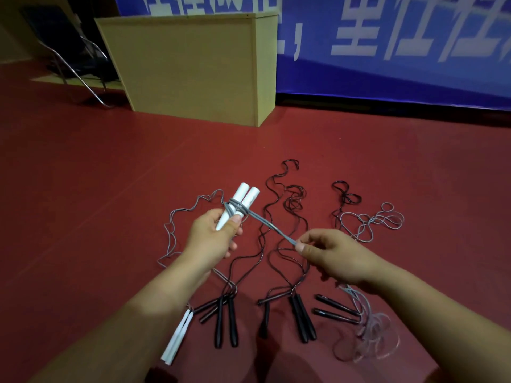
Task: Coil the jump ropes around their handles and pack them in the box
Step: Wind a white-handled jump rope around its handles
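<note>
Red floor (83,189) carries loose ropes; above it the left hand (213,239) grips paired white cylindrical handles (237,207), while right hand (331,258) fingers (300,247) pinch their taut grey cord (265,223).

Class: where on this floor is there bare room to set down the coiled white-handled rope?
Bare red floor lies left of the grey rope, and between the wooden box and the rope ends. Crowded: around the black handles and the clear rope.
</note>
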{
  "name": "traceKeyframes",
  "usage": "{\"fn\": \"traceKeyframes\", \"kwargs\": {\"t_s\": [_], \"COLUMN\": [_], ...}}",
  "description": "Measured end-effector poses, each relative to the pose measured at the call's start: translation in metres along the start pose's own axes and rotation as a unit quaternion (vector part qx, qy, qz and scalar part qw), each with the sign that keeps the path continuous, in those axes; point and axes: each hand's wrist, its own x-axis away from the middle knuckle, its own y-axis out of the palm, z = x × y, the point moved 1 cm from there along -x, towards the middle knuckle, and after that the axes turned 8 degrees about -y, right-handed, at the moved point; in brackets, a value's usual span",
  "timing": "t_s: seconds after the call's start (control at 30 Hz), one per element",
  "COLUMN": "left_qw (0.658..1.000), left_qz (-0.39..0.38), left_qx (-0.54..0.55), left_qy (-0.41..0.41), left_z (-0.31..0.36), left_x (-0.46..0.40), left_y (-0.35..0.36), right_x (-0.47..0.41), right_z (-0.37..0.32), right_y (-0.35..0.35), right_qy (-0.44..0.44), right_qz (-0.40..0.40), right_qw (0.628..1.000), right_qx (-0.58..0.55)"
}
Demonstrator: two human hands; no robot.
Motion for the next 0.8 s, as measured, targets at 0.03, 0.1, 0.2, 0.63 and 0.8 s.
{"fn": "traceKeyframes", "kwargs": {"t_s": [0.03,0.1,0.2,0.63,0.8], "left_qw": [1.000,0.999,0.995,0.850,0.830], "left_qz": [0.006,0.009,-0.002,-0.199,-0.279], "left_qx": [-0.008,-0.028,-0.096,-0.455,-0.427], "left_qy": [-0.005,-0.012,-0.011,0.176,0.225], "left_z": [-0.003,-0.008,-0.015,-0.014,-0.003], "left_x": [-0.003,-0.006,-0.009,0.013,0.028], "left_y": [-0.001,-0.002,-0.001,0.023,0.027], "right_x": [0.000,0.000,0.000,-0.001,-0.004], "right_z": [0.001,0.001,-0.001,-0.007,-0.001], "right_y": [0.000,0.000,0.003,-0.004,-0.009], "right_qy": [-0.012,-0.026,-0.048,-0.108,-0.094], "right_qz": [-0.007,-0.026,-0.051,0.088,0.161], "right_qw": [0.999,0.997,0.995,0.985,0.973], "right_qx": [0.036,0.066,0.069,0.101,0.139]}}
